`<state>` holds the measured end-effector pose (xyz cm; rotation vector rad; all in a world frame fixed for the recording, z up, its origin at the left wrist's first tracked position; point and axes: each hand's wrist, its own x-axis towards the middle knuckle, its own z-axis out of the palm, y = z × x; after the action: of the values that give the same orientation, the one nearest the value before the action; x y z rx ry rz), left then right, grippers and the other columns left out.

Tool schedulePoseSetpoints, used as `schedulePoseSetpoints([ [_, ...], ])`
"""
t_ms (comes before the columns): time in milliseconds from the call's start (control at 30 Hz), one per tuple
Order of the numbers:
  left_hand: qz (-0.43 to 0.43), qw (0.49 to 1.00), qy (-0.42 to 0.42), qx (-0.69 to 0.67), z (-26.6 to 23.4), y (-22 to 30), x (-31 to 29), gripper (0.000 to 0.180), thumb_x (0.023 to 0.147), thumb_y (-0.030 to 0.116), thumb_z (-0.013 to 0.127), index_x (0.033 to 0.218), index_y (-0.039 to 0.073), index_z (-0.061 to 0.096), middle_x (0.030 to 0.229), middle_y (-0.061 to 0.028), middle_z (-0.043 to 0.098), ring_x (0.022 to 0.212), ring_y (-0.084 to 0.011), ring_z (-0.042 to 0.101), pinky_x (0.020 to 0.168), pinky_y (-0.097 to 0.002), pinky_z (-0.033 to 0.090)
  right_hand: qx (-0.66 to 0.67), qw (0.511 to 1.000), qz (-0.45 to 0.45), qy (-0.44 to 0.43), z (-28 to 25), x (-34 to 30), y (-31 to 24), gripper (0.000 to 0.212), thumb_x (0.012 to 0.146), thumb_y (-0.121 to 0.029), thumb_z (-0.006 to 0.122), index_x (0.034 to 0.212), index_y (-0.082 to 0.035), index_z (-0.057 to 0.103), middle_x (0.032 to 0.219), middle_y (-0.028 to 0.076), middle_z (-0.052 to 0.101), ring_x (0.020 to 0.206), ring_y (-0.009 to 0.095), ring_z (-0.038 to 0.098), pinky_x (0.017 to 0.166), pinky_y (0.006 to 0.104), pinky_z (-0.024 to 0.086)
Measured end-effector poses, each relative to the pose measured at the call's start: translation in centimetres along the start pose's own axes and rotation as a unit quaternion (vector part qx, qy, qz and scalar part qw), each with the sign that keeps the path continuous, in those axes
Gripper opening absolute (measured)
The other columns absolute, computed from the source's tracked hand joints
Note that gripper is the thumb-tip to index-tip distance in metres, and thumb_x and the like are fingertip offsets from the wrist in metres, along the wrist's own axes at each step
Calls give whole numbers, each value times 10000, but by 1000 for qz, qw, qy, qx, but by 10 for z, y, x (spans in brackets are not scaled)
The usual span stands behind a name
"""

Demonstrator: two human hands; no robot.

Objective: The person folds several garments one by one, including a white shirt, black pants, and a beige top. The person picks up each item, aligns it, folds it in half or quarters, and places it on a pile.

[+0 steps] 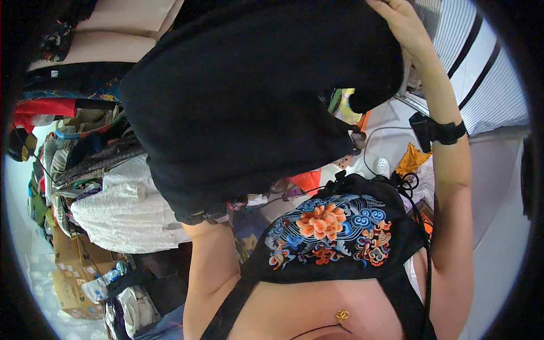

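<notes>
A large black garment [255, 102] is held up in front of me and fills the upper middle of the view. At its upper right edge my right hand [401, 25] has closed fingers gripping the cloth. A black strapped device [436, 131] sits on my right wrist. My left forearm [211, 249] rises from below and goes behind the garment's lower left part, so my left hand and its fingers are hidden. Through an opening near the garment's right side, yellow and green things show behind it.
On the left hang several clothes, among them a white textured garment [124, 209] and a dark patterned one [73, 79]. Cardboard boxes [73, 277] stand at the lower left. A striped curtain-like sheet [481, 73] is at the right. A yellow cloth [412, 160] and a cable lie lower down.
</notes>
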<state>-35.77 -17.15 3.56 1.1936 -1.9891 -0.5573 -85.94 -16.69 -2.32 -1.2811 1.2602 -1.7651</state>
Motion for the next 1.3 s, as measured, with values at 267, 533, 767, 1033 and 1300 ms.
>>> schedulePoseSetpoints([
  [267,-14,1000,3,2,-4,2,-8,486,984,320,528,1383,53,451,1230,-145,607,1096,-267,573,949,-370,438,74,997,16,11,3,10,-27,109,970,-88,548,977,-22,635,818,-19,624,731,70,576,665,216,465],
  [533,7,1000,-14,0,15,11,2,469,992,336,516,1366,56,478,1207,-133,624,1066,-258,588,925,-365,450,-150,980,-92,94,-5,20,-17,105,924,-91,604,992,-19,639,843,45,651,764,161,622,705,250,491],
  [767,95,995,-38,5,61,35,42,457,999,350,505,1352,60,502,1188,-124,639,1041,-250,602,903,-360,461,-161,949,-271,7,88,-78,-24,496,812,-233,767,1248,-67,600,1237,125,617,1115,263,607,989,324,444],
  [1033,202,978,-40,15,120,78,148,448,1007,365,492,1336,63,529,1165,-112,656,1011,-241,617,879,-354,472,-73,951,-301,-2,155,-103,-67,798,691,-176,847,1380,-131,448,1414,246,371,1255,425,458,1012,418,449],
  [1300,265,963,9,44,128,119,251,444,1014,381,479,1319,67,557,1143,-101,672,982,-232,633,855,-349,484,-30,996,-85,16,38,-10,-124,237,983,-184,530,1107,-2,616,1076,98,632,934,177,623,823,305,530],
])
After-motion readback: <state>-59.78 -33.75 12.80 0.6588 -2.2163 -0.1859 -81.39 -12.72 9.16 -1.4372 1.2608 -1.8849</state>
